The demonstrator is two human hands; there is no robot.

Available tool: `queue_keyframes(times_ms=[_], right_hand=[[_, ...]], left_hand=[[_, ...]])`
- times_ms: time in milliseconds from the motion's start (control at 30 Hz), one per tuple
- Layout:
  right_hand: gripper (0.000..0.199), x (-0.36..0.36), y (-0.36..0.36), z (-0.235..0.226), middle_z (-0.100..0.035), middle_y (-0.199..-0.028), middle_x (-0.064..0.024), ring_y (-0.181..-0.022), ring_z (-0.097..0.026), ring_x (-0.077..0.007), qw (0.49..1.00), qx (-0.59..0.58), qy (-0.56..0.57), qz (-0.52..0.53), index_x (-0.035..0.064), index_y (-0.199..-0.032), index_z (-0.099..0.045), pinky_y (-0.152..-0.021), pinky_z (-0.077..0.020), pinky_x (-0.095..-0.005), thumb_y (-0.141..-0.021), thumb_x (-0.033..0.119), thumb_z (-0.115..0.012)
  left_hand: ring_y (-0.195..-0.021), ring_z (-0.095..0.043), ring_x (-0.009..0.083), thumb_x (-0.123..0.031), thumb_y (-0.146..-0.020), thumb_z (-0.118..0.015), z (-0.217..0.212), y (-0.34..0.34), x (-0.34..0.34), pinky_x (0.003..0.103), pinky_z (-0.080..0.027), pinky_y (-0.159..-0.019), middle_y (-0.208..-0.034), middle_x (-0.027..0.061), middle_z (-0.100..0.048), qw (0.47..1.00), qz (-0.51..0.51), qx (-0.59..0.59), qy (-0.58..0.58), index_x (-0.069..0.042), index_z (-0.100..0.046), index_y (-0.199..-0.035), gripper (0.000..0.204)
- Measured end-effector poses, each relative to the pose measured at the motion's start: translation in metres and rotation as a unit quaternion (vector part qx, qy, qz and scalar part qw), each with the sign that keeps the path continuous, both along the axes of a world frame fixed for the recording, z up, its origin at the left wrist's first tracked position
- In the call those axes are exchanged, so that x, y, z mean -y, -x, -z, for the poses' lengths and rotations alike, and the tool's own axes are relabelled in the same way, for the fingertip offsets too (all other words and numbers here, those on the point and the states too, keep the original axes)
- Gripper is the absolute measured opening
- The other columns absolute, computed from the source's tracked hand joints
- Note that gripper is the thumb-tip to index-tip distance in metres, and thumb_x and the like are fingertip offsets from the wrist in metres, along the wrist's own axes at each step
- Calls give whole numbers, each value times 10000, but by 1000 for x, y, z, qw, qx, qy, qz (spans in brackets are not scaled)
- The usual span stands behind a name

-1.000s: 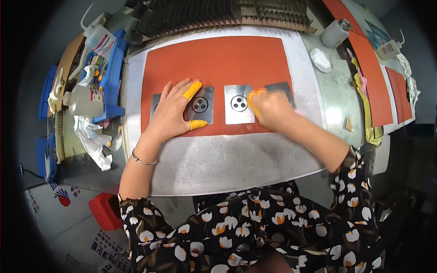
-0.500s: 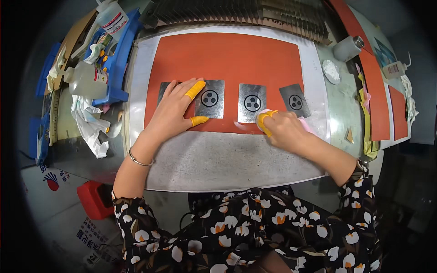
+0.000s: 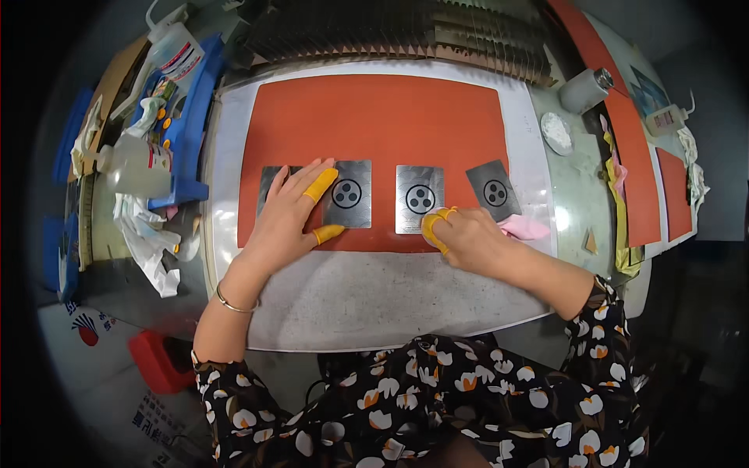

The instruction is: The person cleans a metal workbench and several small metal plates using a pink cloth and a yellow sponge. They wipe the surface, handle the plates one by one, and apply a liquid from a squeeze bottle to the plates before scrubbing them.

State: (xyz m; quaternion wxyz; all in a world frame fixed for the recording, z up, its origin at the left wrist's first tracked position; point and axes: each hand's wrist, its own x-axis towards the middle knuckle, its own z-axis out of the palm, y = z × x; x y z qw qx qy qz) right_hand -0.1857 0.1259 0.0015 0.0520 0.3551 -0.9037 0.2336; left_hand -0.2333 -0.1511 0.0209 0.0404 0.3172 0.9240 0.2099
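Observation:
My left hand (image 3: 287,209) lies flat with its fingers stretched out, yellow finger cots on two of them. It covers part of one grey metal plate (image 3: 268,184), and its cotted fingertips touch the left edge of a second plate (image 3: 348,212). My right hand (image 3: 470,238), also in yellow finger cots, is closed with its fingers bunched at the lower right corner of a third plate (image 3: 407,178). A pink cloth (image 3: 524,227) sticks out beside this hand; the part under the fingers is hidden. Farther right rests a tilted fourth plate (image 3: 488,173). Dark ringed circles mark the plates.
An orange-red mat (image 3: 374,117) lies under the plates. Behind it stands a rack of upright thin sheets (image 3: 343,31). Left are a blue tray (image 3: 191,125), squeeze bottles (image 3: 140,168) and crumpled wipes (image 3: 148,242). Right are a metal can (image 3: 585,90) and a dish of white material (image 3: 556,132).
The whole view has shifted, so the mat and plates sit lower in the picture. My right hand stays at the third plate's lower right corner; my left hand keeps its place.

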Motion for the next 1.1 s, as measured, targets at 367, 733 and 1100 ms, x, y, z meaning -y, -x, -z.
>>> queue_keyframes(times_ms=[367, 733, 1100], right_hand=[[72, 10, 44, 0, -580, -657, -158, -605, -604, -309, 995, 48, -48, -72, -7, -730, -526, -518, -481, -414, -670, 21, -556], [82, 18, 93, 0, -587, -661, -138, -620, -601, -316, 998, 15, -60, -20, 27, -747, -546, -545, -470, -403, -680, 60, -579], [70, 0, 102, -16, -591, -684, -161, -625, -585, -344, 999, -8, -9, 53, 7, -755, -551, -555, -473, -422, -728, 65, -580]], left_hand=[[-1101, -455, 311, -124, -658, -704, -1, -55, -23, 448, -316, -949, -1204, 144, -483, 991, -87, -89, -50, -7, -463, -1168, 576], [-1089, -418, 317, -196, -646, -710, 2, -105, -67, 420, -347, -916, -1309, 124, -414, 999, -28, 9, -33, 19, -509, -1125, 562], [-1270, -310, 299, -193, -682, -697, 9, -107, -52, 492, -211, -1038, -1361, 145, -345, 992, -2, 82, -92, 9, -501, -1136, 534]])
